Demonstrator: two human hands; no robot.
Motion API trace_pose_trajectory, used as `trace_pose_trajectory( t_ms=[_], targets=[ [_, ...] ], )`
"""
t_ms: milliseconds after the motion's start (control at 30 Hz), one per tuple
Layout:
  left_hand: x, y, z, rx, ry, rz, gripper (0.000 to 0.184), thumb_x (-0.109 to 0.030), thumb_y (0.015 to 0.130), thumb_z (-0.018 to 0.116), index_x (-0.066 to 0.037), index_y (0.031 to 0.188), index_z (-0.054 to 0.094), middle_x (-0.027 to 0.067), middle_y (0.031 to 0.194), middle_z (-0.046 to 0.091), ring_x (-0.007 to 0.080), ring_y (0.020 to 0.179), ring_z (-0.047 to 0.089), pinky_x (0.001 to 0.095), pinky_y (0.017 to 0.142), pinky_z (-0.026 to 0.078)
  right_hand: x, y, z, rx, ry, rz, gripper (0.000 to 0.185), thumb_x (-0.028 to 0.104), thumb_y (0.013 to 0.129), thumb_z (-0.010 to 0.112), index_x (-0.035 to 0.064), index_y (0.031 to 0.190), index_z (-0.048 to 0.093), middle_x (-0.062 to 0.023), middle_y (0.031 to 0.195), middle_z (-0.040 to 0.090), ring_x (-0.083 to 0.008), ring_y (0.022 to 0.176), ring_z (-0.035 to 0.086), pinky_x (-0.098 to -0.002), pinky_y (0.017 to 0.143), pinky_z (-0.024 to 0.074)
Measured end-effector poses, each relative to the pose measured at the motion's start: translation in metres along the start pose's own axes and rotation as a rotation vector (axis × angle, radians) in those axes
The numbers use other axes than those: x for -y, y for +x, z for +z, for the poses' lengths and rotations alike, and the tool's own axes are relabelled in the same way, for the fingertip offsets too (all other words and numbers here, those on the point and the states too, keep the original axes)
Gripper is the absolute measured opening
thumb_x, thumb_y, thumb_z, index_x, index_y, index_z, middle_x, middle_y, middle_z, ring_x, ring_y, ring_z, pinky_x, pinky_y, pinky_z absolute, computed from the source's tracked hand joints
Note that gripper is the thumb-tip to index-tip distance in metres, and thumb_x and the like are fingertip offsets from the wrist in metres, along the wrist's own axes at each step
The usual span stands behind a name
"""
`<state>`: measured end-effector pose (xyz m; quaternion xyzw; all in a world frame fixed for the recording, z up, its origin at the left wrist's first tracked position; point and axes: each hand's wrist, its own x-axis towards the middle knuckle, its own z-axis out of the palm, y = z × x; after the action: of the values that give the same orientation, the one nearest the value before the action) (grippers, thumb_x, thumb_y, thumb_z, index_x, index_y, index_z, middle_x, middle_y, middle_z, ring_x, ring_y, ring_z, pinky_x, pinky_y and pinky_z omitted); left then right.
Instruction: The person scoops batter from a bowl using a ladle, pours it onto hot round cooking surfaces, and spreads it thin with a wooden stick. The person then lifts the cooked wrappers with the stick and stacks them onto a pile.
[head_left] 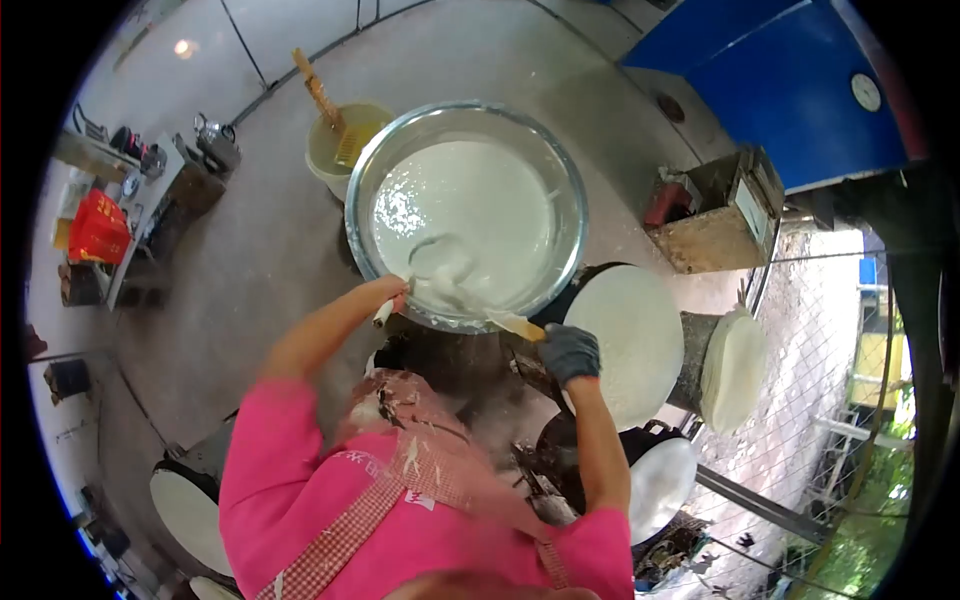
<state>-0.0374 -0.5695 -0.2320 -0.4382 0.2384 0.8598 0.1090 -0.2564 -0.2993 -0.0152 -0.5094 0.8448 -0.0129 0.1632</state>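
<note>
Near seven o'clock on the metal basin (578, 225) of white liquid (480, 190), the left hand (391, 291) grips a ladle (440, 258); at five, the gloved right hand (570, 353) clenches a scraper (514, 325). A bucket (325, 160) stands at ten.

Metal basin (573, 163): wide, round, shiny rim, sitting upright, holding a large pool of smooth, glossy off-white batter (480, 190), with smears on the inner wall and near rim. Ladle (440, 258): round head coated and partly sunk in the batter at the basin's near-left part, pale-ended handle slanting out over the near-left rim. Scraper (516, 325): pale, batter-smeared blade at the basin's near-right rim, yellowish handle angled outward to the right; can't tell if blade touches rim.
</note>
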Motion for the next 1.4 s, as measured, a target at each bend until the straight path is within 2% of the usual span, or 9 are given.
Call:
trace_pose_trajectory(
  t_ms=[333, 467, 833, 967, 1100, 1200, 1300, 1333, 1400],
  targets=[
    [-0.038, -0.109, 0.081, 0.106, -0.531, -0.445, 0.013, -0.015, 0.081, 0.05, -0.01, 0.078, 0.038, -0.0037, 0.05, 0.033, 0.0029, 0.035, 0.029, 0.0156, 0.027, 0.025, 0.069, -0.101, 0.074, 0.015, 0.23, 0.503, 0.044, 0.046, 0.074, 0.05, 0.0048, 0.087, 0.06, -0.0201, 0.08, 0.058, -0.035, 0.078, 0.056, -0.0421, 0.069, 0.0441],
    [-0.071, -0.232, 0.149, 0.432, -0.175, 0.21, 0.02, -0.02, 0.084, 0.049, -0.011, 0.07, 0.039, -0.0047, 0.05, 0.031, 0.0013, 0.035, 0.028, 0.0145, 0.026, 0.022, 0.091, -0.122, 0.037, -0.468, 0.131, 0.423, 0.032, 0.037, 0.076, 0.055, 0.0054, 0.082, 0.059, -0.0169, 0.069, 0.059, -0.0349, 0.064, 0.056, -0.0405, 0.057, 0.045],
    [-0.133, -0.478, 0.262, 0.324, 0.561, 0.964, 0.023, -0.024, 0.081, 0.05, -0.023, 0.102, 0.04, -0.0058, 0.052, 0.027, 0.0025, 0.035, 0.023, 0.0162, 0.026, 0.019, 0.085, -0.116, -0.141, -1.145, 0.703, 0.143, 0.018, 0.019, 0.077, 0.06, 0.0019, 0.082, 0.06, -0.0079, 0.064, 0.058, -0.0143, 0.054, 0.051, -0.028, 0.054, 0.0416],
    [-0.133, -0.387, 0.183, 0.366, 0.409, 0.553, 0.03, -0.019, 0.083, 0.047, -0.027, 0.11, 0.036, -0.0057, 0.052, 0.027, 0.0031, 0.036, 0.023, 0.0174, 0.027, 0.019, 0.068, -0.084, -0.006, -0.959, 0.744, 0.0, 0.014, 0.018, 0.078, 0.054, 0.0047, 0.079, 0.059, -0.006, 0.058, 0.053, -0.0144, 0.048, 0.047, -0.0287, 0.046, 0.038],
    [-0.112, -0.321, 0.149, 0.338, -0.147, -0.15, 0.02, -0.023, 0.087, 0.042, -0.008, 0.075, 0.037, -0.0047, 0.053, 0.029, 0.0025, 0.035, 0.024, 0.0148, 0.027, 0.022, 0.085, -0.129, 0.073, -0.532, 0.474, 0.359, 0.02, 0.02, 0.075, 0.058, 0.0001, 0.079, 0.058, -0.0141, 0.065, 0.057, -0.0215, 0.055, 0.051, -0.0341, 0.054, 0.0408],
    [-0.105, -0.335, 0.166, 0.479, -0.05, -0.202, 0.035, -0.031, 0.088, 0.038, -0.012, 0.059, 0.03, -0.0027, 0.047, 0.03, 0.0046, 0.033, 0.024, 0.0171, 0.026, 0.023, 0.079, -0.165, 0.091, -0.83, 1.266, 0.336, 0.015, 0.016, 0.073, 0.061, 0.0015, 0.074, 0.06, -0.0087, 0.067, 0.059, -0.019, 0.061, 0.056, -0.03, 0.056, 0.0437],
    [-0.068, -0.341, 0.192, 0.455, 0.496, 0.188, 0.015, -0.031, 0.087, 0.042, -0.024, 0.098, 0.036, -0.0029, 0.049, 0.025, 0.005, 0.033, 0.022, 0.018, 0.025, 0.019, 0.073, -0.209, 0.086, -0.9, 0.411, 0.423, 0.014, 0.017, 0.074, 0.061, 0.0035, 0.077, 0.06, -0.0051, 0.072, 0.061, -0.017, 0.065, 0.056, -0.0294, 0.059, 0.0449],
    [-0.048, -0.341, 0.204, 0.448, 0.563, 0.289, 0.042, -0.027, 0.087, 0.043, -0.038, 0.123, 0.025, -0.0032, 0.051, 0.024, 0.0039, 0.035, 0.022, 0.0164, 0.026, 0.018, 0.073, -0.215, 0.089, -0.847, 0.418, 0.48, 0.015, 0.019, 0.074, 0.061, 0.0039, 0.078, 0.061, -0.0054, 0.073, 0.061, -0.0171, 0.065, 0.056, -0.0295, 0.059, 0.0448],
    [-0.019, -0.321, 0.209, 0.412, 0.45, 0.151, 0.027, -0.025, 0.087, 0.042, -0.024, 0.113, 0.038, -0.0027, 0.049, 0.024, 0.0052, 0.034, 0.023, 0.0179, 0.025, 0.019, 0.073, -0.233, 0.1, -0.743, 0.463, 0.595, 0.018, 0.022, 0.074, 0.06, 0.0046, 0.08, 0.061, -0.006, 0.074, 0.061, -0.0173, 0.065, 0.056, -0.0298, 0.06, 0.0446]
  ],
)
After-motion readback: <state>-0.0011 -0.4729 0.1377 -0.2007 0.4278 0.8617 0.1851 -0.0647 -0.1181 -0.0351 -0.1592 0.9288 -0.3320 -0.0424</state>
